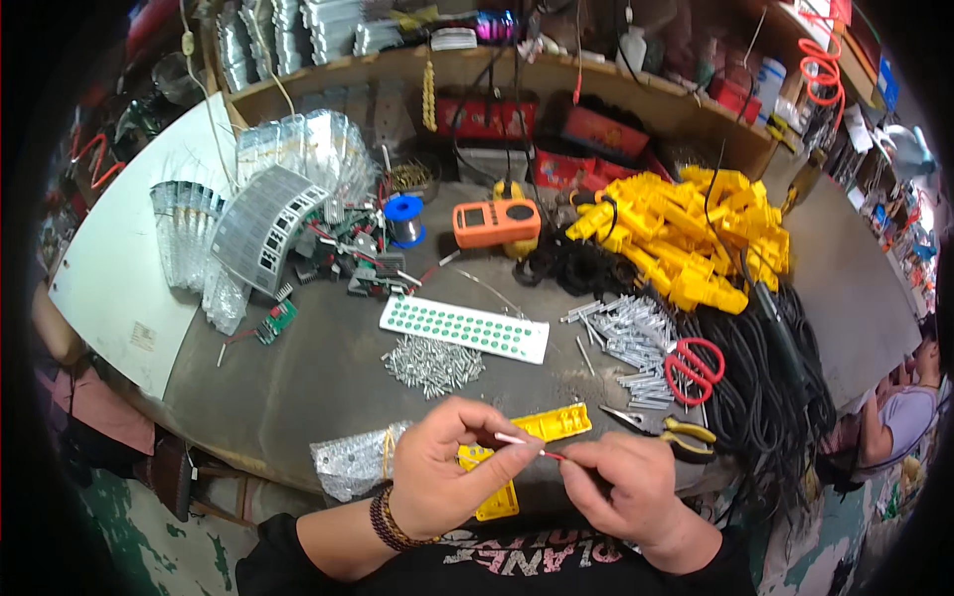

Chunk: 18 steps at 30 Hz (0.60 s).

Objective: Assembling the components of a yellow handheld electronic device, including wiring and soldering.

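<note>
Close to my body, my left hand (449, 475) pinches a thin white piece (514, 440), a wire or sleeve, between thumb and forefinger. My right hand (624, 487) is closed on a thin red wire (553, 456), whose end meets the white piece between the two hands. Beneath them lies a yellow plastic housing (558, 424), and a second yellow part (497, 503) is partly covered by my left hand. A bubble-wrap packet (350, 465) rests beside my left wrist. Pliers with yellow-black handles (688, 438) lie beyond my right hand.
Metal screws (434, 366) sit heaped before a white card with green dots (462, 329). Farther back are an orange multimeter (496, 223), blue solder spool (403, 221) and circuit boards (363, 263). Yellow housings (686, 233), metal pins (631, 338), red-handled scissors (694, 370) and black cables (765, 397) fill the right.
</note>
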Each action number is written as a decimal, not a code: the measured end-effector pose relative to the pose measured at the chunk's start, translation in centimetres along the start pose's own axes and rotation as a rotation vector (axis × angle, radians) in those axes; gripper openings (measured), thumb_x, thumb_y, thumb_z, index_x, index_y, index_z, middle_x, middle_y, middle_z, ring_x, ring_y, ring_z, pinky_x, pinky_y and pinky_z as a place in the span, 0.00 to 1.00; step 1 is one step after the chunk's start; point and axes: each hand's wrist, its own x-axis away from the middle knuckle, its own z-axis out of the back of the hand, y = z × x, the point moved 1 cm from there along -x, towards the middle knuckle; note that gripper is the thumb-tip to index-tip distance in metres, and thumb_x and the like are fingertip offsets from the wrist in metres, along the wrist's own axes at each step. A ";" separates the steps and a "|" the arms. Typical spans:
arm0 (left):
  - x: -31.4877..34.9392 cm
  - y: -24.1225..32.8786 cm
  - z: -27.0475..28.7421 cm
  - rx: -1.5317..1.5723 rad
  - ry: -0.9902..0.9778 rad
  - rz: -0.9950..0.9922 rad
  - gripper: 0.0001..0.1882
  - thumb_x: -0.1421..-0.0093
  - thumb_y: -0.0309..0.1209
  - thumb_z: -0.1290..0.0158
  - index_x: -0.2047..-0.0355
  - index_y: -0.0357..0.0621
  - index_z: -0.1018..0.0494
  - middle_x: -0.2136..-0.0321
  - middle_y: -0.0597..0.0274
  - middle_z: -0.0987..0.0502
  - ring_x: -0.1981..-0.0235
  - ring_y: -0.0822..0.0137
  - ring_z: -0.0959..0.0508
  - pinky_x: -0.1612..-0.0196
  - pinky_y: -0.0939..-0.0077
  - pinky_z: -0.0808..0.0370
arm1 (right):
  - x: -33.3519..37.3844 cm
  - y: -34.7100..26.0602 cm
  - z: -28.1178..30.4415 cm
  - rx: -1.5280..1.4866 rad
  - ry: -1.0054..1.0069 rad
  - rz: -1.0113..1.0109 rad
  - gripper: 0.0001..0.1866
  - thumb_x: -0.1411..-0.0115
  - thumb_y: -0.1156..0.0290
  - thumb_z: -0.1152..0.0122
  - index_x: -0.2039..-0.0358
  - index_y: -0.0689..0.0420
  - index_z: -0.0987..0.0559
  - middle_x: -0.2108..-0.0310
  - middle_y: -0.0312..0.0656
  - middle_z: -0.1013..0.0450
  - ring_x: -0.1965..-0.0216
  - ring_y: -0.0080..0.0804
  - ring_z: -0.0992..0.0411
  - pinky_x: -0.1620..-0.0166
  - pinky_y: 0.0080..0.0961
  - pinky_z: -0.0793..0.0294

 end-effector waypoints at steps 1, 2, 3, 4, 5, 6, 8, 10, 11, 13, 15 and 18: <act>0.2 0.1 -0.2 0.036 0.040 0.019 0.11 0.42 0.26 0.36 0.62 0.38 0.26 0.68 0.63 0.20 0.65 0.75 0.19 0.61 0.80 0.22 | 0.0 -0.1 -0.1 -0.009 0.001 0.013 0.08 0.48 0.77 0.33 0.66 0.56 0.17 0.79 0.38 0.26 0.82 0.34 0.27 0.78 0.28 0.30; 0.3 0.4 -0.1 0.032 0.046 -0.003 0.11 0.42 0.26 0.36 0.62 0.38 0.26 0.68 0.63 0.20 0.65 0.75 0.19 0.61 0.80 0.22 | 0.0 -0.2 -0.3 -0.018 0.001 0.024 0.07 0.48 0.77 0.33 0.66 0.57 0.17 0.79 0.39 0.26 0.82 0.35 0.27 0.78 0.28 0.29; 0.4 0.7 -0.1 -0.084 -0.011 -0.035 0.11 0.43 0.26 0.36 0.62 0.38 0.25 0.68 0.63 0.20 0.65 0.75 0.19 0.61 0.81 0.22 | 0.0 -0.1 -0.4 -0.014 0.005 0.046 0.07 0.48 0.77 0.33 0.66 0.57 0.17 0.79 0.39 0.26 0.82 0.35 0.27 0.78 0.28 0.29; 0.4 1.0 -0.1 -0.198 -0.071 -0.061 0.10 0.43 0.27 0.36 0.62 0.39 0.24 0.69 0.62 0.20 0.65 0.76 0.20 0.61 0.81 0.22 | 0.3 0.2 -0.3 -0.030 -0.022 0.044 0.06 0.48 0.76 0.32 0.67 0.57 0.18 0.79 0.39 0.25 0.81 0.35 0.26 0.77 0.28 0.29; 0.4 1.1 -0.4 -0.171 -0.053 -0.037 0.08 0.44 0.28 0.35 0.66 0.41 0.21 0.71 0.60 0.19 0.69 0.72 0.19 0.65 0.79 0.23 | 0.5 0.6 -0.3 -0.046 -0.049 0.041 0.06 0.47 0.74 0.30 0.68 0.58 0.18 0.79 0.40 0.25 0.81 0.35 0.26 0.77 0.28 0.28; 0.3 1.4 -0.1 -0.172 -0.051 -0.051 0.08 0.44 0.28 0.35 0.66 0.41 0.21 0.71 0.60 0.19 0.69 0.72 0.19 0.65 0.79 0.23 | 0.7 0.8 -0.4 -0.040 -0.046 0.054 0.06 0.47 0.74 0.30 0.68 0.58 0.18 0.79 0.40 0.25 0.81 0.35 0.26 0.77 0.28 0.28; -0.5 1.9 0.7 -0.505 -0.196 -0.221 0.07 0.46 0.30 0.35 0.69 0.42 0.20 0.73 0.59 0.20 0.72 0.65 0.20 0.69 0.74 0.24 | 1.1 1.4 -0.4 -0.080 -0.033 0.034 0.08 0.49 0.71 0.27 0.70 0.58 0.19 0.79 0.40 0.24 0.80 0.35 0.25 0.76 0.27 0.27; -0.9 2.1 0.5 -0.549 -0.197 -0.299 0.06 0.47 0.30 0.35 0.72 0.44 0.20 0.75 0.59 0.20 0.73 0.59 0.22 0.69 0.68 0.26 | 1.2 1.6 -0.4 -0.095 -0.033 -0.032 0.10 0.51 0.68 0.25 0.72 0.57 0.19 0.79 0.40 0.24 0.79 0.35 0.24 0.75 0.27 0.27; -0.9 2.0 0.4 -0.558 -0.222 -0.322 0.05 0.47 0.30 0.35 0.72 0.45 0.20 0.75 0.61 0.20 0.73 0.59 0.22 0.67 0.68 0.25 | 1.1 1.6 -0.4 -0.081 -0.050 -0.004 0.10 0.51 0.68 0.25 0.72 0.56 0.19 0.79 0.39 0.24 0.79 0.35 0.24 0.75 0.26 0.26; -0.8 1.7 0.2 -0.565 -0.254 -0.345 0.05 0.48 0.30 0.35 0.72 0.45 0.20 0.74 0.62 0.20 0.72 0.59 0.22 0.66 0.67 0.25 | 1.0 1.8 -0.5 -0.065 -0.062 0.018 0.10 0.51 0.68 0.25 0.73 0.56 0.19 0.79 0.38 0.24 0.79 0.35 0.24 0.75 0.26 0.26; -0.8 1.5 0.2 -0.620 -0.286 -0.353 0.05 0.48 0.27 0.35 0.72 0.44 0.20 0.75 0.61 0.19 0.73 0.61 0.21 0.67 0.68 0.27 | 1.0 2.2 -0.4 -0.075 -0.085 0.086 0.12 0.51 0.66 0.25 0.71 0.55 0.20 0.78 0.37 0.23 0.79 0.34 0.24 0.74 0.26 0.26; -0.9 0.9 0.0 -0.612 -0.321 -0.335 0.05 0.49 0.27 0.34 0.72 0.44 0.20 0.75 0.62 0.19 0.74 0.62 0.21 0.67 0.69 0.28 | 1.4 2.7 -0.7 -0.115 -0.096 0.005 0.14 0.52 0.64 0.24 0.68 0.55 0.20 0.78 0.37 0.23 0.77 0.33 0.23 0.73 0.26 0.25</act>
